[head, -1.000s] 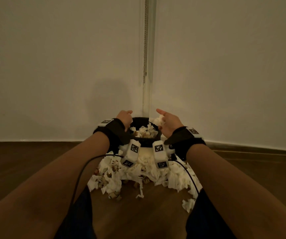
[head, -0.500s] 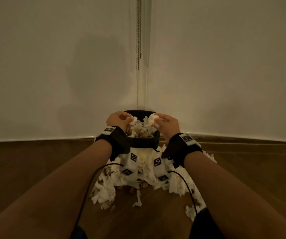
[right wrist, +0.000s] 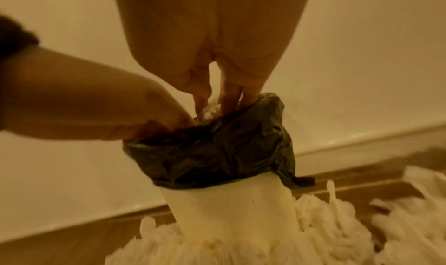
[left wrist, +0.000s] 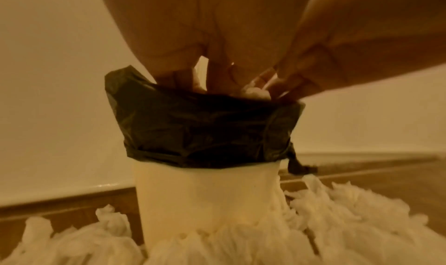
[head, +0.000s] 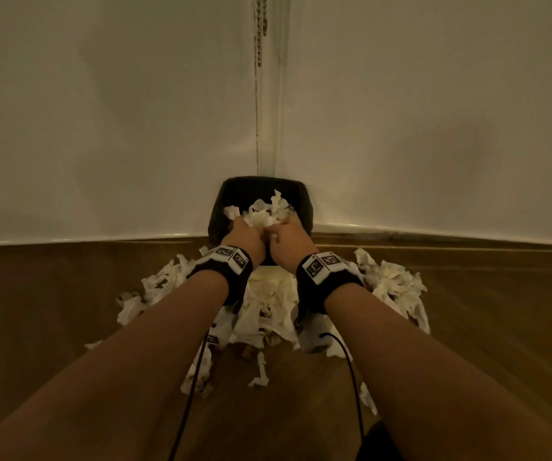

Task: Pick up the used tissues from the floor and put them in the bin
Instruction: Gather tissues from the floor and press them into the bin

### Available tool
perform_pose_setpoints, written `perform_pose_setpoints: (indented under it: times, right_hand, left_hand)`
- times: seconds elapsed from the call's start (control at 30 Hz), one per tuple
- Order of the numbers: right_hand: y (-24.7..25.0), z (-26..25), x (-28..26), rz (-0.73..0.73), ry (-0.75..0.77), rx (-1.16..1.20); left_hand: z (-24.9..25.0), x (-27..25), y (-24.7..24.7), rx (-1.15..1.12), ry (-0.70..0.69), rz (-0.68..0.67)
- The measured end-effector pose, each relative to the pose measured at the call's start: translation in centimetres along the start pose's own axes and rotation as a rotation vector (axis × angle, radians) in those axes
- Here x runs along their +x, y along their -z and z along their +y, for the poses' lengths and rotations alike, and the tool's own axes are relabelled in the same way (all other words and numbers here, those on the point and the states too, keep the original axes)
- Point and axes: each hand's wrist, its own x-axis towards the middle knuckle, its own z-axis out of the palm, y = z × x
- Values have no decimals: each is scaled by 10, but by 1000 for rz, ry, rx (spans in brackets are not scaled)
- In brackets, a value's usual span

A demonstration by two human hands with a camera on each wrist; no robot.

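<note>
A white bin (head: 269, 270) with a black liner (head: 261, 186) stands in the room's corner, and crumpled tissues (head: 264, 212) are heaped up to its rim. Both hands reach into its mouth side by side. My left hand (head: 246, 236) has its fingers down among the tissues, with white paper showing between them (left wrist: 193, 82). My right hand (head: 286, 237) pinches a tissue between thumb and fingers just inside the liner (right wrist: 214, 101). The fingertips of both hands are hidden by the liner and the paper. Many more used tissues (head: 268, 304) lie on the floor around the bin's base.
White walls meet right behind the bin, with a bead chain (head: 259, 28) hanging in the corner. The floor tissues (head: 394, 287) spread left, right and toward me over the brown wooden floor (head: 51, 294). Black cables (head: 356, 394) run from the wrist bands.
Both hands have moved from above the bin's rim down into its mouth and closer together, carrying their tissues in. The head view has tilted down and come nearer.
</note>
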Motion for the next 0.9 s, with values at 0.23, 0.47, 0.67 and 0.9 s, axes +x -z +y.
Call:
perform_pose_setpoints:
  times: [0.23, 0.47, 0.67, 0.9]
  right_hand:
    - [-18, 6, 12, -211, 9, -455]
    - [-18, 12, 9, -89, -34, -578]
    - [12, 5, -14, 117, -42, -462]
    - [28, -16, -49, 105, -103, -28]
  left_hand:
    - [-6, 6, -15, 347, -158, -14]
    - [-9, -5, -4, 118, -40, 152]
    - [-14, -27, 24, 123, -39, 312]
    - [-21, -60, 32, 29, 5, 150]
